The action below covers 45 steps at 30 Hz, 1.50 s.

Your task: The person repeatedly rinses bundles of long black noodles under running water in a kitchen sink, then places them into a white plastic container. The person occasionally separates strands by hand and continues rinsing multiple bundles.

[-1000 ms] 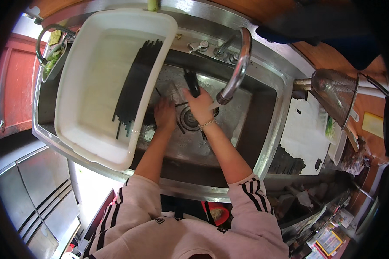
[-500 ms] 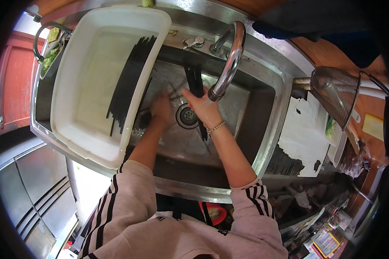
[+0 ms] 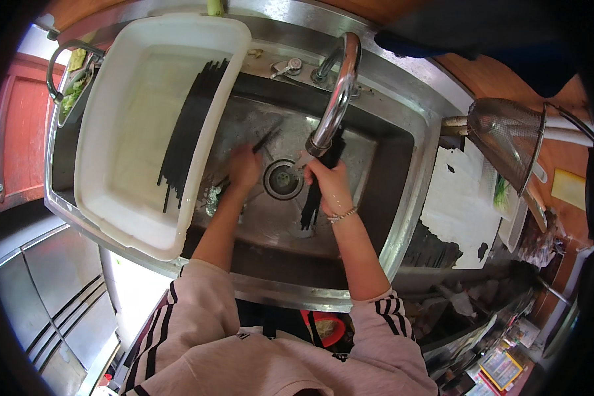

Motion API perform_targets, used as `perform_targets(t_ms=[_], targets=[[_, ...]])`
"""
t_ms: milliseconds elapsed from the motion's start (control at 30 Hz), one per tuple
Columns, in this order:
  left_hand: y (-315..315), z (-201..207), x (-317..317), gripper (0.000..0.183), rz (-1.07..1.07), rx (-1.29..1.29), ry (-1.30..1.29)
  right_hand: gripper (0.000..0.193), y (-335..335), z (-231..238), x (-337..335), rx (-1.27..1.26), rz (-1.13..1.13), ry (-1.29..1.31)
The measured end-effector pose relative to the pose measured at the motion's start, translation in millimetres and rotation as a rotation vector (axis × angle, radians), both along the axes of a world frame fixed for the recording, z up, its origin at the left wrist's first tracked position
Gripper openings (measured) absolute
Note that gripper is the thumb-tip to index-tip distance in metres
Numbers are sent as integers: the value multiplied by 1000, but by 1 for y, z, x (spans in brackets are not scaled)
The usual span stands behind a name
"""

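Note:
A bundle of black chopsticks (image 3: pixel 311 210) is gripped in my right hand (image 3: pixel 331 187), over the sink (image 3: pixel 369 198) and beside the drain (image 3: pixel 284 179). Its upper ends pass behind the chrome faucet spout (image 3: pixel 342 92). My left hand (image 3: pixel 243 169) is closed low in the basin to the left of the drain. One or more dark sticks (image 3: pixel 268 135) poke out past its fingers, and their other ends are hidden. Water from the spout falls close to my right fingers. More black chopsticks (image 3: pixel 191 129) lie side by side in the white tub (image 3: pixel 99 218).
The tub spans the sink's left part. At the sink's far rim sits a faucet handle (image 3: pixel 289 66). A wire-mesh strainer (image 3: pixel 505 135) and a torn white sheet (image 3: pixel 459 211) are on the right. Behind the tub's left edge are green vegetables (image 3: pixel 76 92). Below is a red bowl (image 3: pixel 327 328).
My right hand has moved slightly right and nearer with its bundle, which now sits under the spout. My left hand stays left of the drain, its blur reduced. The view shifted slightly.

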State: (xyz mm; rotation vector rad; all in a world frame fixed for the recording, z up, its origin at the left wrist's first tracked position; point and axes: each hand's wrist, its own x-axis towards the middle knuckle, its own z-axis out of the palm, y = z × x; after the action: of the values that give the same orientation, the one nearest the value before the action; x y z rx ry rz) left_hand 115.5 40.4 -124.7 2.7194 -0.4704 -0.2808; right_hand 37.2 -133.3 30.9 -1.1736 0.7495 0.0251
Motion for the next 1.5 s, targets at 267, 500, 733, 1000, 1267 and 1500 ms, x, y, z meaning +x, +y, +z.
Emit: perform_targets(t_ms=[267,500,733,1000,1267,1500], targets=[[-66,75,-24,19,170,-1077,655,16,-30,18,-53,43,-353,-22],[-52,93,-50,26,251,-1147,674,13,-29,18,-88,152,-474,-54],[-45,77,-62,31,200,-1180,699,13,-19,14,-92,147,-489,-5],[-45,79,-58,36,153,-1149,659,15,-9,6,-84,161,-453,-13],[-66,91,-50,26,158,-1110,730,12,0,6,-68,182,-455,2],[-59,83,-46,29,-14,-1169,728,8,3,-4,-62,245,-356,-101]])
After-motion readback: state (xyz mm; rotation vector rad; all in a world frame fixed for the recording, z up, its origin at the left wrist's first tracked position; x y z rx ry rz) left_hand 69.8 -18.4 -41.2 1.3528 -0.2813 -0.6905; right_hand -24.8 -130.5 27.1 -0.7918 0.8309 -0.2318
